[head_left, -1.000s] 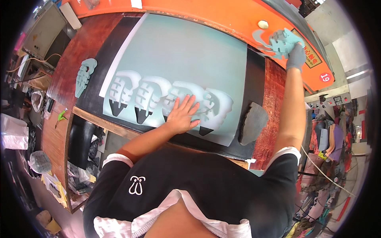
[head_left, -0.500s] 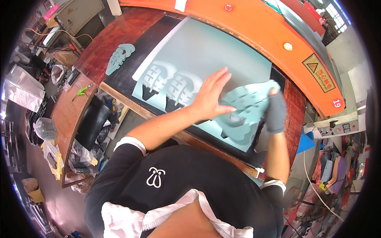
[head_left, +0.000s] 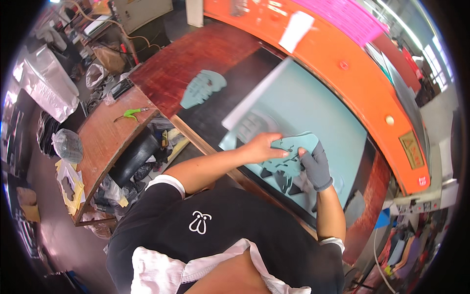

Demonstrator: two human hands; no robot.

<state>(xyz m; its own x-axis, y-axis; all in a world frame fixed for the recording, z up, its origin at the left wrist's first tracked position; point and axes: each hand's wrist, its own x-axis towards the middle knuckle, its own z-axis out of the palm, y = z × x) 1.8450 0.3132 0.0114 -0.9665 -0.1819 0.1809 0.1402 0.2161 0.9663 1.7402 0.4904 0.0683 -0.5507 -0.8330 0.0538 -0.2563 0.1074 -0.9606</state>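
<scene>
Teal cut-out (head_left: 297,142) is pinched between both hands over the sheet (head_left: 320,112): bare left hand (head_left: 262,148) at its 9 o'clock, gloved right hand (head_left: 317,167) at 4, long axis roughly 2-to-8; loose cut-out (head_left: 201,89) lies toward 10, nearer the left.

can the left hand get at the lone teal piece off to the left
Probably yes, after letting go: the left hand and right hand both hold cut teal material, but nothing visible covers or blocks the lone teal piece.

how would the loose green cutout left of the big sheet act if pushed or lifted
The cutout looks flat and slotted, so probably light and somewhat bendy when lifted. Lying broadside down, it would likely slide, not roll.
</scene>
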